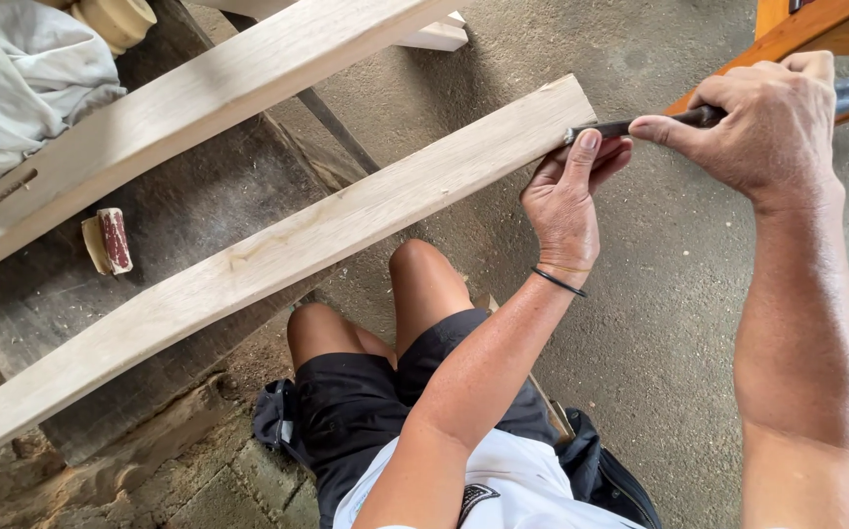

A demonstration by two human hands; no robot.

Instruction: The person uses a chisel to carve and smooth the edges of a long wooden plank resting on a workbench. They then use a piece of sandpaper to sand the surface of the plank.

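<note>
Two hands (659, 147) steady one chisel (640, 124) against one plank (277, 255).

Under you runs a dusty concrete floor (659, 323) strewn with fine sawdust. At your left stands a dark, worn wooden bench (189, 206); two pale planks (277, 245) rest across it, with a small sanding block (109, 241) and a crumpled grey cloth (13, 88) lying on its top.

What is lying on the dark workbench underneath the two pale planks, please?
On the dark workbench, between the planks, sits a small sanding block amid sawdust. Whatever lies directly beneath the planks is covered.
</note>
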